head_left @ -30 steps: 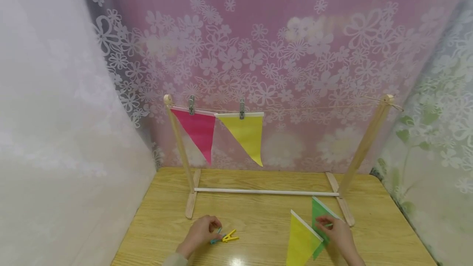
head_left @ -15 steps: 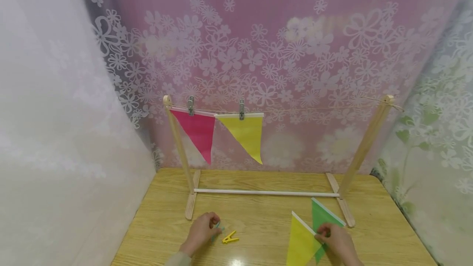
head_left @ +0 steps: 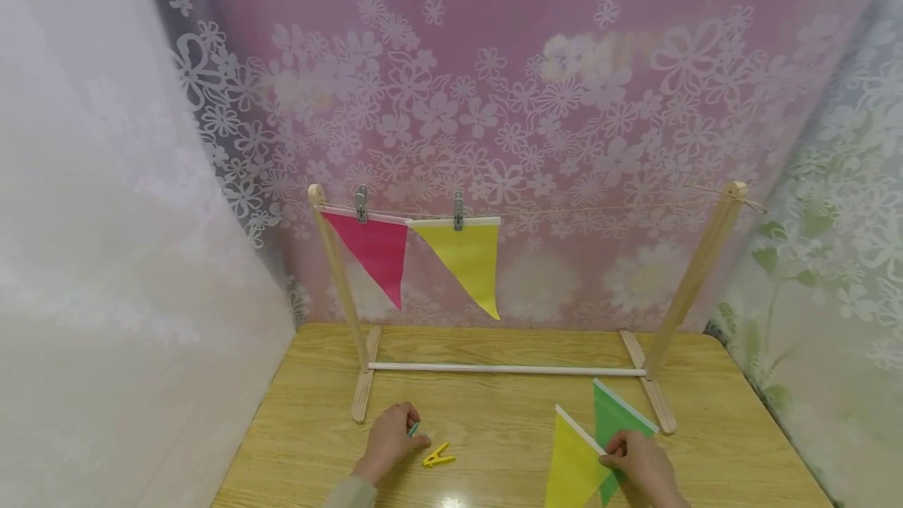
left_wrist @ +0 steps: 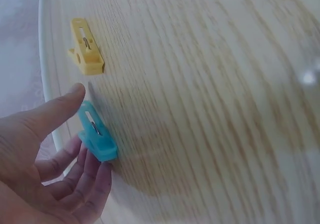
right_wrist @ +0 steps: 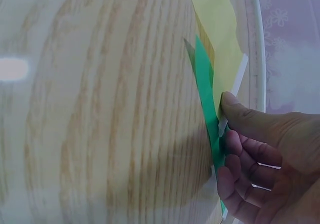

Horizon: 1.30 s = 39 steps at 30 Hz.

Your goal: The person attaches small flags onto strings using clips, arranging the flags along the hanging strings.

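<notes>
My left hand is on the left, its fingers curled at a blue clothespin that sits between thumb and fingertips. In the head view most of that clothespin is hidden by the hand. A yellow clothespin lies on the table just right of the thumb. On the right, my right hand pinches the white-edged corner of a yellow pennant between thumb and forefinger. Beneath and behind it is a green pennant, partly covered by the hand and the yellow one.
A wooden stand carries a string between its posts. A pink pennant and another yellow pennant hang from it by grey clips. A white rod joins the feet on the wooden table.
The blue clothespin has shifted away from the yellow clothespin, along with my left hand. My right hand has moved from over the green pennant to the yellow pennant's corner and grips it.
</notes>
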Each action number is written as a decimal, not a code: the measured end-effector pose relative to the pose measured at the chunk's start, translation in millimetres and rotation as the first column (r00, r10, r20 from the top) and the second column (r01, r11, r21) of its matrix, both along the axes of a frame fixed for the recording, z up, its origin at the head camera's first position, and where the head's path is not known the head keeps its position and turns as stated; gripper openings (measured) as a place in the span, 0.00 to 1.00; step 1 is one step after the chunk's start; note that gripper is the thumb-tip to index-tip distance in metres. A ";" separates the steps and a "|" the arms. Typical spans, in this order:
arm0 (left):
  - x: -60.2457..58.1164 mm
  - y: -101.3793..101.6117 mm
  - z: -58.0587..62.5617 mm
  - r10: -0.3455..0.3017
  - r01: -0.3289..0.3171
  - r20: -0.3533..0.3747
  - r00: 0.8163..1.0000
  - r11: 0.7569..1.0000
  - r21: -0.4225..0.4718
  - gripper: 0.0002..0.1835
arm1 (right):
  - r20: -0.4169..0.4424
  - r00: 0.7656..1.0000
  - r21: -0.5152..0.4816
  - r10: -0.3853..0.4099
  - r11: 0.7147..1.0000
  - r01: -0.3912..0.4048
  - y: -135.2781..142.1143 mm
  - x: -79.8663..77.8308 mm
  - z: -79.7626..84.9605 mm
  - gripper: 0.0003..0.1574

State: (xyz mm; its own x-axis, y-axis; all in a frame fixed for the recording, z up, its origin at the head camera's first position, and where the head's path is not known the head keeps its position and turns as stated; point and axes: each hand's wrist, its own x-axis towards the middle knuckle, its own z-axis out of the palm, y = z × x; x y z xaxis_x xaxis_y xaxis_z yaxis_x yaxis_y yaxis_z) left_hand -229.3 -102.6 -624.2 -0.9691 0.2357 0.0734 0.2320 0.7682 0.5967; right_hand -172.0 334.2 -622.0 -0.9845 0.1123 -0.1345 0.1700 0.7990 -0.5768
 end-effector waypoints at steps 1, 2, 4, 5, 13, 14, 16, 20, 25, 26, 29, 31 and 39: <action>0.1 0.3 -0.2 0.008 -0.008 -0.001 1.000 1.000 0.000 0.21 | 0.004 1.000 -0.001 -0.003 1.000 0.003 -0.1 0.1 -0.3 0.14; 0.3 0.4 -0.4 0.015 -0.015 -0.006 1.000 1.000 -0.004 0.22 | 0.007 1.000 0.000 -0.003 1.000 0.003 0.3 0.4 -0.9 0.14; 0.7 0.6 -1.0 0.033 -0.033 -0.007 0.999 0.999 -0.011 0.22 | 0.013 1.000 -0.001 -0.005 1.000 0.005 0.3 0.5 -1.5 0.15; 0.9 0.6 -1.4 0.040 -0.040 -0.009 0.999 0.999 -0.016 0.22 | 0.018 1.000 -0.003 -0.007 1.000 0.007 0.4 0.5 -1.6 0.15; 0.1 0.8 -3.5 0.068 -0.069 -0.015 0.998 0.998 -0.014 0.18 | -0.004 1.000 -0.018 -0.001 1.000 0.001 -1.7 -0.4 -3.7 0.13; -0.6 0.6 -4.3 0.070 -0.070 -0.013 0.997 0.997 -0.009 0.17 | -0.007 1.000 -0.022 0.000 1.000 0.000 -2.0 -0.6 -3.6 0.13; -1.7 -0.1 -5.0 0.070 -0.070 -0.013 0.997 0.998 0.002 0.17 | -0.011 1.000 -0.030 0.005 1.000 -0.005 -3.0 -1.4 -2.8 0.13; -4.1 -1.5 -3.8 0.065 -0.064 -0.033 0.997 0.998 0.027 0.16 | -0.032 0.999 -0.046 0.013 0.999 -0.015 -3.7 -4.1 -0.7 0.12; -7.0 -2.2 3.3 0.014 -0.007 -0.078 0.997 0.997 0.080 0.16 | -0.069 0.998 -0.071 0.003 0.997 -0.008 -3.3 -8.4 1.6 0.11; -7.6 -2.1 5.3 0.000 0.007 -0.073 0.997 0.996 0.094 0.17 | -0.066 0.998 -0.084 -0.006 0.996 0.000 -3.5 -9.0 2.5 0.11; -10.0 -0.7 11.7 -0.038 0.044 -0.042 0.998 0.990 0.137 0.18 | -0.050 0.998 -0.154 -0.028 0.988 0.020 -4.2 -10.3 6.7 0.12; -11.9 1.1 15.7 -0.049 0.050 -0.006 0.999 0.985 0.162 0.17 | -0.043 0.998 -0.208 -0.035 0.978 0.026 -4.6 -10.8 11.1 0.13; -16.6 11.0 31.3 -0.062 0.051 0.048 0.997 0.975 0.217 0.16 | -0.065 0.998 -0.343 -0.004 0.939 -0.019 -4.1 -14.9 33.7 0.14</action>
State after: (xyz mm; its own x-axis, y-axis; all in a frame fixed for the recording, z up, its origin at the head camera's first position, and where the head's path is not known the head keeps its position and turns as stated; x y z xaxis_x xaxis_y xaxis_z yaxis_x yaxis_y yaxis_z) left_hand -245.9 -91.6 -592.9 -0.9586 0.2746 0.0757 0.2339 0.6071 0.7594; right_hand -186.9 330.1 -588.3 -0.9929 0.0630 -0.1007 0.1188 0.5516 -0.8256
